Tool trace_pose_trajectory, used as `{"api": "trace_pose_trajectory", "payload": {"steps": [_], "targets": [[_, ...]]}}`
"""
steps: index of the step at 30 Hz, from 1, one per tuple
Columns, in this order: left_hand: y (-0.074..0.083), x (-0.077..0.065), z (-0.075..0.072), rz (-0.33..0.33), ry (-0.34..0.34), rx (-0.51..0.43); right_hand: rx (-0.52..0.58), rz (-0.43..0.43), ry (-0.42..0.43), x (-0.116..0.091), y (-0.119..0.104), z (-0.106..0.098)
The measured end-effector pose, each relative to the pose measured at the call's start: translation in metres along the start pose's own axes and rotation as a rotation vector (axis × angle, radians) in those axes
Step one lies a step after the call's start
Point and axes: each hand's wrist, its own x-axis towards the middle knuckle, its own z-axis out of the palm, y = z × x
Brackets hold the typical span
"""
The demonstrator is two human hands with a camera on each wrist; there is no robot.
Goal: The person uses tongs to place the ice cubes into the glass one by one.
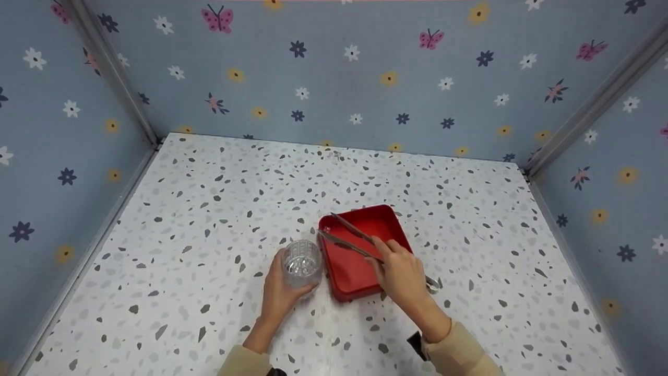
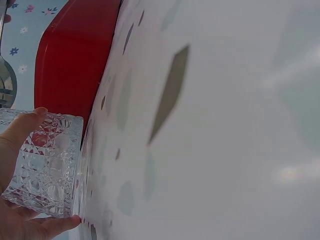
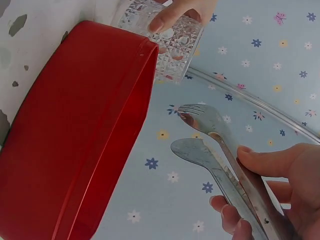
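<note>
My left hand (image 1: 277, 293) grips a clear cut-glass tumbler (image 1: 302, 263), thumb on the near side and fingers around the far side. The tumbler stands upright on the table, close against the left wall of a red tray (image 1: 360, 279); its faceted pattern shows in the left wrist view. My right hand (image 1: 406, 275) holds metal serving tongs (image 3: 218, 167) between thumb and fingers, above the tray. Their two arms stand apart, one ending in a fork-like tip, the other in a spoon-like tip. In the right wrist view nothing sits between these tips.
Below everything lies a white terrazzo-patterned table (image 1: 219, 224). A blue flowered panel (image 1: 334, 78) rises behind it, with similar panels at left and right. Grey metal posts (image 1: 112, 73) join the panels at the corners.
</note>
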Motion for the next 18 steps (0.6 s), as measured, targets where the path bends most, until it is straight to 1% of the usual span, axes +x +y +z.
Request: {"api": "trace_pose_trajectory", "payload": {"steps": [4,11,18], "targets": [[0.001,0.0,0.0,0.002,0.0,0.007,-0.027,0.011,-0.021,0.002,0.006,0.002],[0.002,0.001,0.0,0.016,0.015,-0.016,-0.079,0.021,-0.077,0.006,0.013,0.006],[0.001,0.0,0.0,0.03,0.023,0.0,-0.121,-0.009,-0.108,0.009,0.02,0.015]]}}
